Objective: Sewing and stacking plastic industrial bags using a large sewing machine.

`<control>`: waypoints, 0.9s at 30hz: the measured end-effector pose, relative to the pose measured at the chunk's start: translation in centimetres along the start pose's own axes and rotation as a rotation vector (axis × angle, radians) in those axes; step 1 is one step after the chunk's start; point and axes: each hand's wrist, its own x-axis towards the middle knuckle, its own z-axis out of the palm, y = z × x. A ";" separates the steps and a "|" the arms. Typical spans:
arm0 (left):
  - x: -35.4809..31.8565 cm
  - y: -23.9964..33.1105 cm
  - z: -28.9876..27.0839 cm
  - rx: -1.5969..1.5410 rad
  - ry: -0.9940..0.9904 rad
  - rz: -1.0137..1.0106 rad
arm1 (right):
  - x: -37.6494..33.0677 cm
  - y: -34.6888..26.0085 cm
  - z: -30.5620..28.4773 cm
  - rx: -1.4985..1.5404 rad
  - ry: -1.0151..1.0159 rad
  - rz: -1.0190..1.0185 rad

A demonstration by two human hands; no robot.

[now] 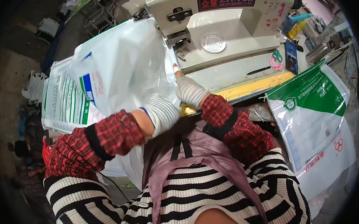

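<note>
L hand [163,114], gloved, part-curled on white bag [123,66], can't tell if gripping; R hand [189,90], index out by bag's edge, ditto. Bag's L of sewing mach. [223,25], edge nr its head.

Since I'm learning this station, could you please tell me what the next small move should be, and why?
Probably nudge the printed white sack slightly forward with the right hand: its edge lies close beside the sewing machine head, and that hand's index finger points along it.
</note>
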 end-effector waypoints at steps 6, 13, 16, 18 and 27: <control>2.5 -8.5 -6.9 0.078 -0.460 -0.033 | -0.3 -0.6 -2.1 0.920 -0.381 0.364; 5.1 5.0 -4.7 -0.139 -0.467 0.381 | -1.4 3.9 2.1 0.580 0.383 -0.142; 10.3 5.2 6.0 0.321 -0.889 -0.457 | -4.3 -2.1 0.7 -0.134 -0.100 0.060; 2.2 1.1 -7.3 -0.087 -0.611 0.297 | -4.9 -1.5 0.7 -0.191 -0.052 0.048; 1.7 -8.3 -8.0 0.096 -0.199 -0.027 | 2.8 -2.4 -3.3 -0.326 0.117 0.053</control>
